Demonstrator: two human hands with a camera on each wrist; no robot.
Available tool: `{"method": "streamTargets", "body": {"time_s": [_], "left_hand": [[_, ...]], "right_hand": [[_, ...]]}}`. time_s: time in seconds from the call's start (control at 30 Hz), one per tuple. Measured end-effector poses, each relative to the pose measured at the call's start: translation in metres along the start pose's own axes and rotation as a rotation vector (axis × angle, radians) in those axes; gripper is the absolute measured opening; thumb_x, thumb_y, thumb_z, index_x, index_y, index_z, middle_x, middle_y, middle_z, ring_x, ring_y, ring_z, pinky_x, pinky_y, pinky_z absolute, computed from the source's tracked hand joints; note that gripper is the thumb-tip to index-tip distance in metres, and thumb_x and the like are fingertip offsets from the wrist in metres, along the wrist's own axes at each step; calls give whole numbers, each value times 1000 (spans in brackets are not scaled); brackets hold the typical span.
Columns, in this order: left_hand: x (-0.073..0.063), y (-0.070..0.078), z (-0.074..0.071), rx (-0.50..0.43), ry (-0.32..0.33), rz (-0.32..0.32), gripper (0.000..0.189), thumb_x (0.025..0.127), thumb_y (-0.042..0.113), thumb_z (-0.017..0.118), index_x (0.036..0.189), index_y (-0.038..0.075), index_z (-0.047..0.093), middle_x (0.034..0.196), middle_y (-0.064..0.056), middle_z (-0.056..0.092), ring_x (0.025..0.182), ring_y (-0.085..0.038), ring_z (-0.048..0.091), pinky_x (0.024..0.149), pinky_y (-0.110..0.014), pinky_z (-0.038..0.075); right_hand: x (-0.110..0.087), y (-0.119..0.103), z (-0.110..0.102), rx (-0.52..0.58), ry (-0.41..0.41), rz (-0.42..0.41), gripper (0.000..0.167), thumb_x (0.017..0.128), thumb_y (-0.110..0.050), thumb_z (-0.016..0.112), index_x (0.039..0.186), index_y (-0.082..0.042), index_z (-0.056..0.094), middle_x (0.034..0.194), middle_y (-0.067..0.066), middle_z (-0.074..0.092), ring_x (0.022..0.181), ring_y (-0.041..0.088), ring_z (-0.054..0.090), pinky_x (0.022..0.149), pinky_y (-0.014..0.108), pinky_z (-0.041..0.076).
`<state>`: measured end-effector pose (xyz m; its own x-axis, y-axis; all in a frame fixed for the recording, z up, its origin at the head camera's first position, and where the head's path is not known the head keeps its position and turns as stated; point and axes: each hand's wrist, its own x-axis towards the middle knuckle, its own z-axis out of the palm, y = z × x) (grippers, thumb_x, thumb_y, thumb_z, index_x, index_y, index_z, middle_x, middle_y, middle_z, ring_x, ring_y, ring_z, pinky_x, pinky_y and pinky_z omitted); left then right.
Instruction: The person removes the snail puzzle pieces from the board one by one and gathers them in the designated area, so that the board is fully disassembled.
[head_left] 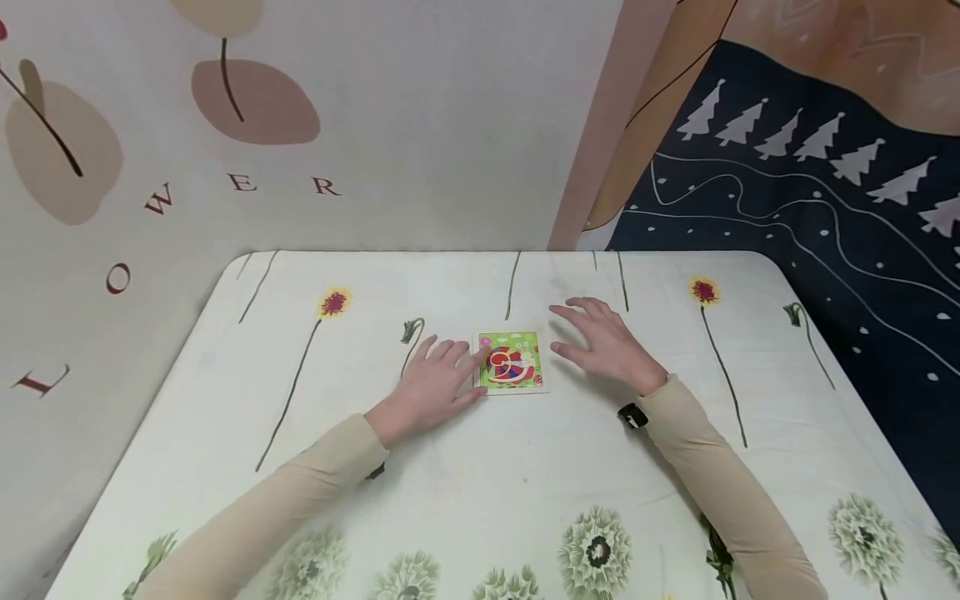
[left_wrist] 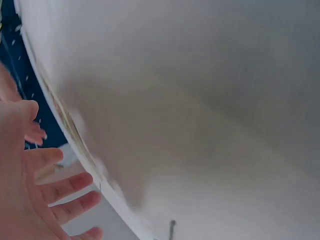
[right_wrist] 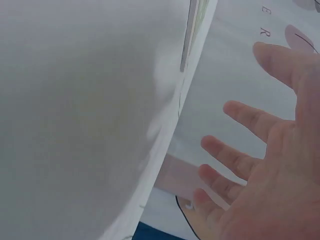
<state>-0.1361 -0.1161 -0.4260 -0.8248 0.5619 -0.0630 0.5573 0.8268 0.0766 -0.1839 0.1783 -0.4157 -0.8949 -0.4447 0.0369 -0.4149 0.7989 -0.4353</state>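
A small square picture board (head_left: 517,360), green with a red and purple snail-like design and a pale border, lies flat on the white cloth. My left hand (head_left: 433,385) is at its left side with fingers spread, the index finger overlapping the board's left edge in the head view. In the left wrist view the left hand (left_wrist: 45,185) has straight, parted fingers and an empty palm. To the board's right, my right hand (head_left: 603,343) hovers with fingers extended and apart. The right wrist view shows that hand (right_wrist: 265,150) empty, with the board's thin edge (right_wrist: 189,42) beyond.
The tablecloth (head_left: 465,500) carries printed flowers and stems. Behind the table hangs a pale printed backdrop (head_left: 435,125), with a dark blue tree-patterned cloth (head_left: 750,183) at the right. A black wrist device (head_left: 632,416) sits at the right cuff.
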Motion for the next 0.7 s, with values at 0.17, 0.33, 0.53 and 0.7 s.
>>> {"method": "streamTargets", "body": {"time_s": [0.17, 0.33, 0.53, 0.7], "left_hand": [[4, 8, 4, -21, -26, 31, 61, 99, 49, 53, 149, 15, 46, 110, -6, 56, 99, -22, 50, 100, -46, 41], [4, 13, 5, -33, -39, 59, 55, 101, 43, 53, 146, 12, 50, 104, -5, 56, 89, -19, 47, 88, -40, 41], [5, 16, 6, -1, -43, 73, 51, 102, 34, 53, 146, 8, 49, 109, -6, 59, 91, -19, 50, 82, -35, 41], [6, 18, 8, 29, -38, 87, 51, 103, 32, 53, 147, 8, 48, 112, -6, 59, 93, -19, 52, 81, -34, 41]], "right_hand": [[4, -6, 5, 10, -23, -19, 56, 93, -32, 66, 144, -12, 53, 145, 19, 49, 139, 40, 37, 109, 62, 31], [9, -13, 9, 38, -43, -48, 52, 91, -25, 69, 139, -8, 57, 137, 20, 56, 135, 40, 43, 109, 59, 33], [17, -24, 15, 64, -106, -69, 49, 90, -20, 70, 137, -8, 59, 135, 20, 58, 131, 38, 47, 110, 56, 36], [24, -31, 20, 74, -164, -81, 49, 91, -19, 70, 137, -9, 59, 136, 18, 58, 128, 35, 50, 108, 53, 39]]}}
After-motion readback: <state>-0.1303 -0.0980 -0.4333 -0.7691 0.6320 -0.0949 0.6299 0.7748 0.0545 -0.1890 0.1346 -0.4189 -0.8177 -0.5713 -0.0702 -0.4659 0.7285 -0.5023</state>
